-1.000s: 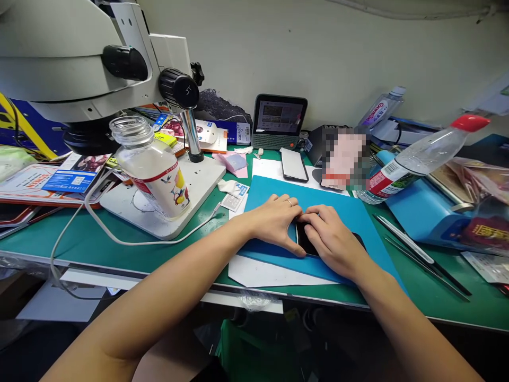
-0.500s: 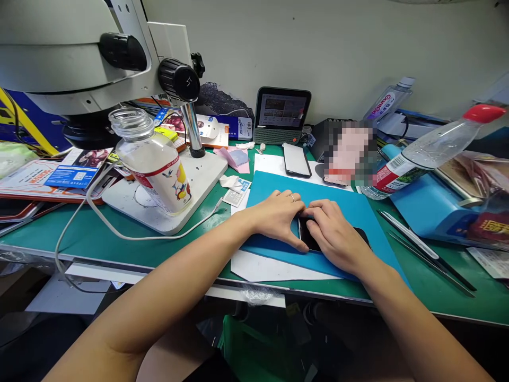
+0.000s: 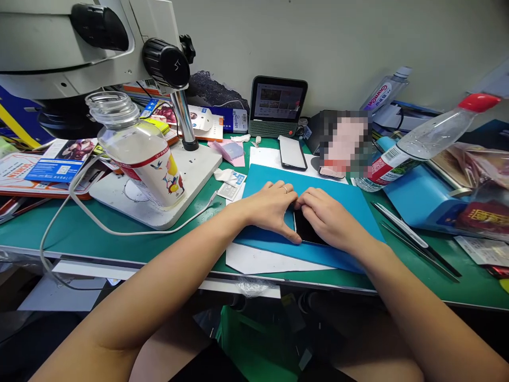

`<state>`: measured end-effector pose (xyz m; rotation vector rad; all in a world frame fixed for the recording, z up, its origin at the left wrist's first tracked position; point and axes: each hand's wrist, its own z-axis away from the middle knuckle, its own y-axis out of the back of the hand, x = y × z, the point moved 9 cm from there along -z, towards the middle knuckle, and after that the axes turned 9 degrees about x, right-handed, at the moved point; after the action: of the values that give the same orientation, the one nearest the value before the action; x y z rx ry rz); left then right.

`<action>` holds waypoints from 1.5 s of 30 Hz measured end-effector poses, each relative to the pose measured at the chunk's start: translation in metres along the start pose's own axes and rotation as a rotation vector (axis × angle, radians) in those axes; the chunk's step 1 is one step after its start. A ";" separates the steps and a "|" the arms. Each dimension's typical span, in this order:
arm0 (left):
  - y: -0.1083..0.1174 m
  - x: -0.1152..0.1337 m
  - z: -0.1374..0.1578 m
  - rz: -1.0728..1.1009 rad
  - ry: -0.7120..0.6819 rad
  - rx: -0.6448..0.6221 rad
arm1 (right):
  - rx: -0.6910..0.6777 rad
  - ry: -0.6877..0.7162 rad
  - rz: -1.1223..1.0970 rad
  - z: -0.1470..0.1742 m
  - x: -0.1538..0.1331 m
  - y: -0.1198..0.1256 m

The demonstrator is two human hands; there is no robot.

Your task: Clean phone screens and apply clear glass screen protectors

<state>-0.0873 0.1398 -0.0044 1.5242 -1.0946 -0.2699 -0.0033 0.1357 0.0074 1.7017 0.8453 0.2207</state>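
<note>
A phone (image 3: 309,231) with a dark glass face lies flat on the blue mat (image 3: 265,175). My left hand (image 3: 274,209) spans the phone's left end, thumb at the near corner and fingers at the far one, gripping it. From the right, my right hand (image 3: 328,217) reaches over the phone and covers much of it. Its fingers are closed together at the far left corner, close to my left fingertips; whatever they may pinch is hidden. Under the mat, white paper (image 3: 274,261) sticks out along the front.
On the left, a microscope (image 3: 175,175) carries a plastic jar (image 3: 143,154) on its base, with a white cable (image 3: 119,232) in front. Tweezers (image 3: 421,241) lie right of the mat. A red-capped bottle (image 3: 421,143) leans behind them. A small display (image 3: 278,103) stands at the back.
The view has shifted slightly, so the bench sits a little higher and further left. My right fingers have drawn closer together at the phone's far corner; my left hand keeps its grip.
</note>
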 end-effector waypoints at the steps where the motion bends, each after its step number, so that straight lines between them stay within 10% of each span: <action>1: 0.000 -0.001 0.000 0.002 0.011 -0.002 | 0.013 0.006 0.009 -0.001 0.000 -0.001; 45: -0.001 0.001 0.001 -0.007 -0.011 -0.007 | 0.210 0.070 0.005 0.001 -0.003 0.001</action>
<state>-0.0872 0.1385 -0.0048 1.5220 -1.0961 -0.2863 -0.0045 0.1330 0.0085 1.9013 0.9427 0.2012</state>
